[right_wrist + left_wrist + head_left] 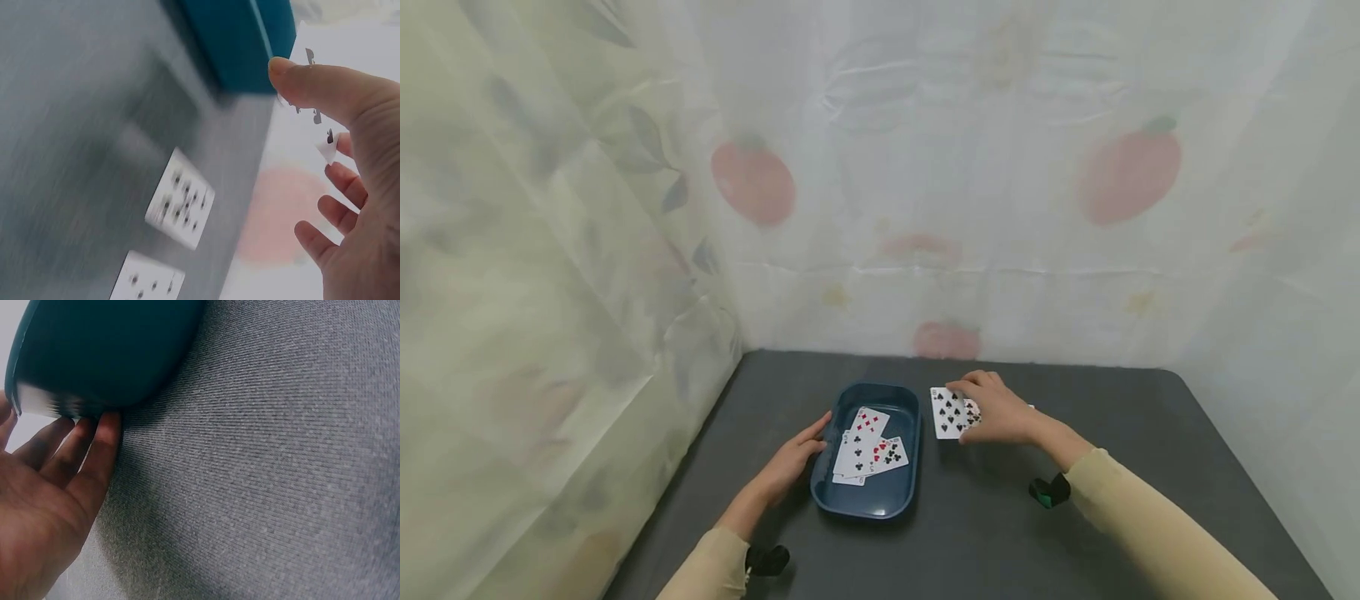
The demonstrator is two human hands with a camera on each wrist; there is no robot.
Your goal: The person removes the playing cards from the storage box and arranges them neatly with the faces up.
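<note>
A blue tray holds several overlapping playing cards, red and black suits face up. My left hand touches the tray's left side with extended fingers; in the left wrist view its fingertips rest against the tray wall. Just right of the tray, my right hand pinches a spades card by its edges, above the table. The right wrist view shows the thumb of the right hand on that card, other fingers partly behind it.
Two cards lie on the dark table in the right wrist view, one nearer the tray, the other beyond it. A patterned curtain stands behind the table and at both sides.
</note>
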